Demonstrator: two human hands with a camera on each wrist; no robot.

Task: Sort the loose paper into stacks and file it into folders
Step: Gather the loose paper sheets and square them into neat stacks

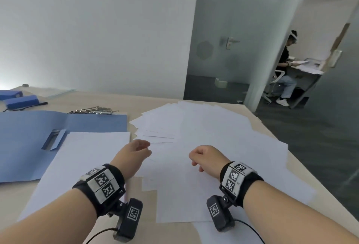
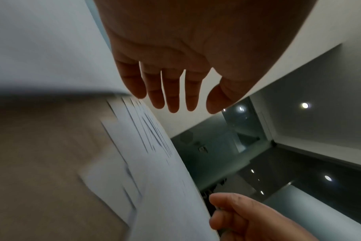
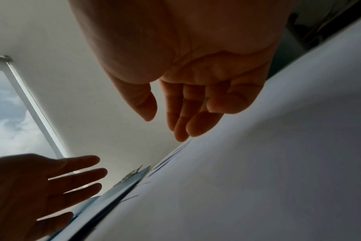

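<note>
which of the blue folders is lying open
The big blue folder at the left, spread flat with a white sheet overlapping it. The two blue box files behind it are closed.

Loose white paper (image 1: 204, 136) lies fanned in an untidy spread across the right half of the worktop (image 1: 149, 201), sheets overlapping at odd angles. To its left, an open blue folder (image 1: 29, 142) lies flat, with a neat white stack (image 1: 81, 162) resting on its right side.

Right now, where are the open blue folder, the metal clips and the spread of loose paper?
open blue folder (image 1: 25, 142): head view, bare left flap.
metal clips (image 1: 93, 110): head view, middle of the pile.
loose paper (image 1: 204, 127): head view, centre of the spread.
</note>
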